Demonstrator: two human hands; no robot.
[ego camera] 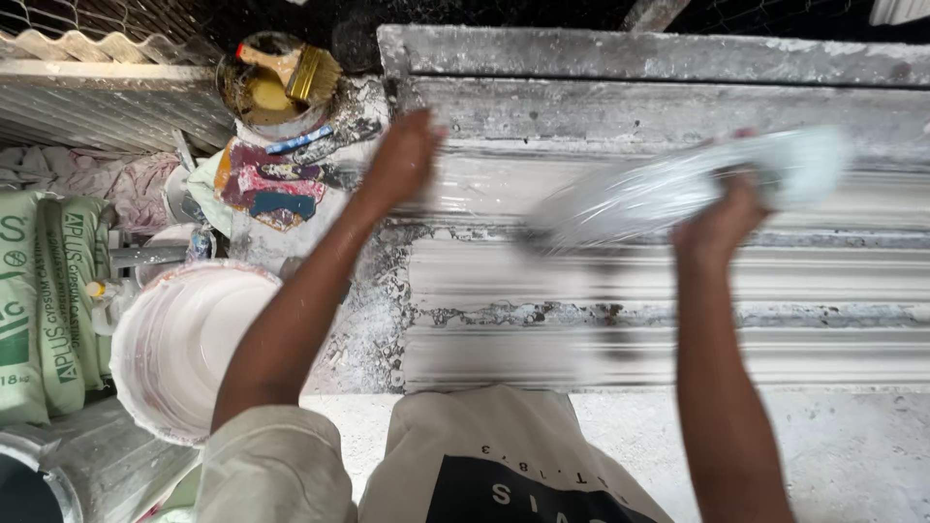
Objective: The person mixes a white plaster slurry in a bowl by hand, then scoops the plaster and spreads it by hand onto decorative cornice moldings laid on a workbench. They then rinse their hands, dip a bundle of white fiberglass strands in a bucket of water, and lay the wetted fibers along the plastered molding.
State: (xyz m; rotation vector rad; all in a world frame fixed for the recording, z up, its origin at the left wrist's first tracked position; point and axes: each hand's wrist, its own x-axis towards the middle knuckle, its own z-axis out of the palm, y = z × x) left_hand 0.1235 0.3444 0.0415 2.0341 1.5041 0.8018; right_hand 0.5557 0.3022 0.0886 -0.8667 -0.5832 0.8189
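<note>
Gripping blurred white bundle (678, 189), right hand (722, 218) raised; left hand (402, 160) flat on mould (668, 281)

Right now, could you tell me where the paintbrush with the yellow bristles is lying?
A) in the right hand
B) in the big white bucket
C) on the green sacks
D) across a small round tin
D: the paintbrush lies across the small round tin, up beyond the left hand.

We reach both bare arms forward and away from our chest. Our left hand (402, 160) lies palm down, fingers together and flat, the elbow bent and the forearm slanting up to the right. Our right hand (722, 218) is raised at the end of a nearly straight forearm, fingers curled tight in a grip, its outline blurred.
</note>
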